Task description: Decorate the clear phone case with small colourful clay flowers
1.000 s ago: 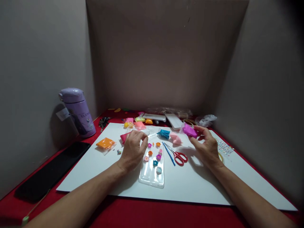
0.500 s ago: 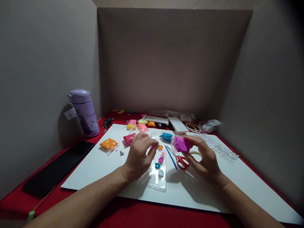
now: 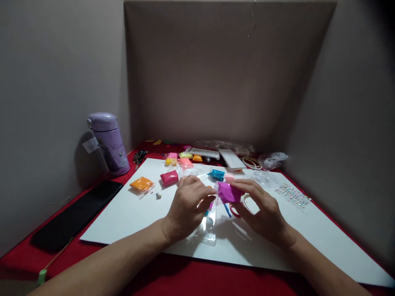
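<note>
My right hand grips a small clear packet of purple clay between thumb and fingers, above the board. At the packet's clear left edge are the fingertips of my left hand, closed in a pinch; whatever lies between them is too small to make out. Below the hands, a clear plastic case with small coloured flower pieces is partly hidden. Red-handled scissors and a blue stick show in part under the packet.
On the white board lie orange, red and blue clay packets. A rhinestone sheet is at right. A black phone and purple bottle stand at left, keys behind.
My right hand has brought the purple packet leftward, and my left hand has moved right to meet its edge. The scissors and flower pieces are now more covered.
</note>
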Available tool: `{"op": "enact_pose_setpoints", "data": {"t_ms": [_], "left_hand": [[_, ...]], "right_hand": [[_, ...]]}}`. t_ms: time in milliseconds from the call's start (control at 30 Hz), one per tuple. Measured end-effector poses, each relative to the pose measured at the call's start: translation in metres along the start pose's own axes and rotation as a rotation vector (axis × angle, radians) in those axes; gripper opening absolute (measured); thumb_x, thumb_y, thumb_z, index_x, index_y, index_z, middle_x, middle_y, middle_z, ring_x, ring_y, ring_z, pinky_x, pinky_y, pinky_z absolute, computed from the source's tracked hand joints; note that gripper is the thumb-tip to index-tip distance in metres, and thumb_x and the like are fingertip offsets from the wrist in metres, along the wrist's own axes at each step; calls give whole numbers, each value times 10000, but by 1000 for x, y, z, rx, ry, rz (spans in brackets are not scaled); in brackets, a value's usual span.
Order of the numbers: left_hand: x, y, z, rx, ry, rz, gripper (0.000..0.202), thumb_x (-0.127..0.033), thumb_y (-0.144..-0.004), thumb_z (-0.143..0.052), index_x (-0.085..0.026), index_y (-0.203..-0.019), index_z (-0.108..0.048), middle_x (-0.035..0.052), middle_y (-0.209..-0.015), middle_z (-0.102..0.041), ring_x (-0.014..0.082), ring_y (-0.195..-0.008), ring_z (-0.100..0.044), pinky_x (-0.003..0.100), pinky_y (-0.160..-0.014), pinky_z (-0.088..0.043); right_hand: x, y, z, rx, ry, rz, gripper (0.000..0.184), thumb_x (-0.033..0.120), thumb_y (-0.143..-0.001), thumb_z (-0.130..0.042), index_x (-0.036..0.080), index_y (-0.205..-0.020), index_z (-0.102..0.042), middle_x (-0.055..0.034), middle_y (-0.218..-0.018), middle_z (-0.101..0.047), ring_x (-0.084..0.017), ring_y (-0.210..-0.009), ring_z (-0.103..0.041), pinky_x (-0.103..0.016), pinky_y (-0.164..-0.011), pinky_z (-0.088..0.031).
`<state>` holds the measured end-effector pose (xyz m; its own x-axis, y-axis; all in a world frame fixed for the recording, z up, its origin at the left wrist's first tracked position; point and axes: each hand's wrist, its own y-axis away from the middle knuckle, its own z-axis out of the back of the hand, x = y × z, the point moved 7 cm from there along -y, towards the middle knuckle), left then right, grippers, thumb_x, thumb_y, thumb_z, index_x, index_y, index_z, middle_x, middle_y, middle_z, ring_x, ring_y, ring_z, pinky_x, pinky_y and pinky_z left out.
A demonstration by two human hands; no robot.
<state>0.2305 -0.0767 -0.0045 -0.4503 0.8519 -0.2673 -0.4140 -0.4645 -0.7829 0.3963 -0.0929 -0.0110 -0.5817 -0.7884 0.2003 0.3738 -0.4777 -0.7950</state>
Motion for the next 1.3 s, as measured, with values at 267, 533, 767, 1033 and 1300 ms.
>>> {"op": "enact_pose_setpoints", "data": {"t_ms": [267, 533, 767, 1033, 1300], "left_hand": [[-3, 0, 0, 6, 40, -17, 69, -249, -885, -582, -212, -855, -632, 5, -710, -649, 185, -757, -500, 352, -746, -365], [-4, 0, 4, -39, 47, 2, 63, -168, -851, -607, -187, -800, -641, 9, -693, -642, 184, -754, -503, 351, -744, -359], [-7, 1, 6, -78, 30, -37, 37, -186, -842, -633, -173, -855, -664, 27, -749, -671, 198, -800, -523, 369, -769, -373], [-13, 1, 6, -75, -55, -86, 97, -150, -868, -579, -174, -800, -643, 15, -720, -656, 191, -813, -520, 371, -787, -360], [-9, 0, 3, -28, -69, -56, 127, -120, -880, -536, -166, -796, -618, 21, -736, -650, 195, -813, -516, 367, -772, -355]], "right_hand": [[2, 2, -3, 25, 11, 9, 435, 110, -847, -588, 235, -1257, -513, -93, -1150, -612, -237, -1062, -608, -420, -848, -557], [7, 2, -3, 18, 24, 42, 413, 95, -834, -622, 196, -1224, -529, -96, -1127, -610, -218, -1068, -597, -369, -865, -543], [9, 2, -5, 21, 22, 51, 406, 89, -832, -625, 181, -1215, -528, -93, -1118, -609, -206, -1050, -606, -342, -844, -551], [9, 1, -6, 27, 12, 45, 407, 86, -833, -631, 181, -1217, -531, -88, -1122, -610, -191, -1052, -600, -329, -852, -543], [7, 1, -5, 13, 33, 25, 376, 99, -839, -625, 178, -1200, -551, -103, -1120, -613, -217, -1076, -593, -364, -868, -538]]}}
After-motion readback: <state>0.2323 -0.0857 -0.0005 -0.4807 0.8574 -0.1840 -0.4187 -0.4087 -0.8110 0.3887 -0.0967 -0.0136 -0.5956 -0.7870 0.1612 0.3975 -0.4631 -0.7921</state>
